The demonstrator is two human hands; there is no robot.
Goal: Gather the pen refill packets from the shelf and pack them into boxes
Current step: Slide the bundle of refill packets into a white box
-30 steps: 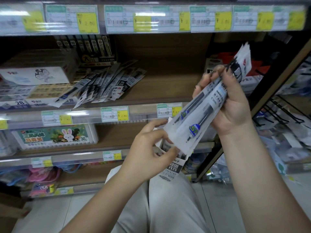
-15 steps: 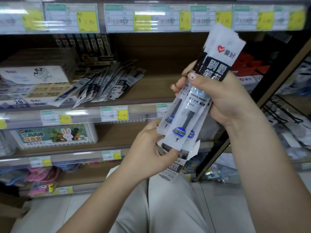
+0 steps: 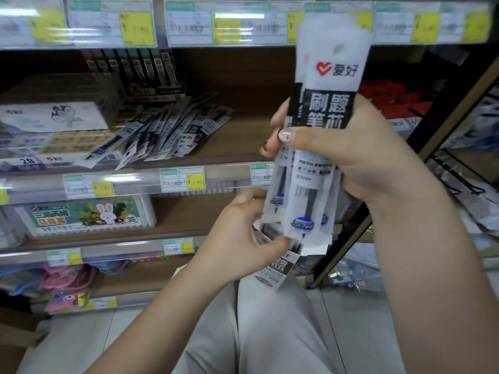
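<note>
Her right hand (image 3: pixel 348 155) grips the refill packets (image 3: pixel 321 130), now turned upright. Left hand (image 3: pixel 243 233) pinches their bottoms, squaring them for boxing

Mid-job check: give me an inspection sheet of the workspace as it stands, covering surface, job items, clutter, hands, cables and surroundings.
Surface: brown wooden shelf board, with price labels along its front rail.
Job's things: fanned pile of black-and-white pen refill packets lying on the shelf; a bunch of white-and-black refill packets in hand, held roughly upright; another packet below it, with its printed end pointing down.
Clutter: green rabbit-print crayon box on the shelf below; white flat box left of the pile.
Hands: right hand grips the bunch at mid-length; left hand pinches at its lower end.
Cables: nothing seen.
Surroundings: black wire rack at right; pale tiled floor. No packing box in view.
</note>
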